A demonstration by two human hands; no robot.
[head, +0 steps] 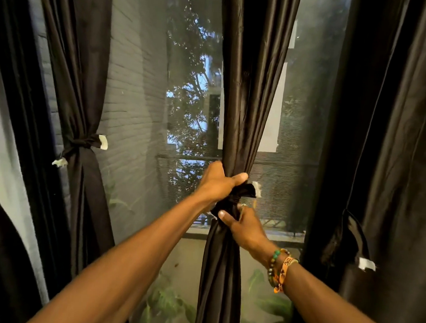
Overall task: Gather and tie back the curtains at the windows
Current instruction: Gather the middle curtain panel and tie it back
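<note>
Four dark, shiny curtains hang before a wide window. At 9 o'clock the far-left curtain [1,222] is narrowed at its waist, but what binds it is hidden. Beside it, near 10 o'clock, the second curtain [82,89] is already gathered and bound by a black tie band [86,143] with white ends. Through the window mesh [135,181] a grey brick wall [131,85] and tree leaves [189,84] show outside, and green plants [169,302] stand at 6 o'clock.

In the centre the middle curtain [250,75] is bunched into a narrow column. The left hand [218,184] grips this bunch with curled fingers, the thumb lying across it. Just below, touching it, the right hand [244,226] pinches the black tie strip [242,191], whose white end sticks out toward 3 o'clock. Beaded and orange bracelets [280,269] sit on the right wrist.

At 3 o'clock the right curtain [405,137] hangs loose, and a black loop [350,236] with a white tag dangles on it.
</note>
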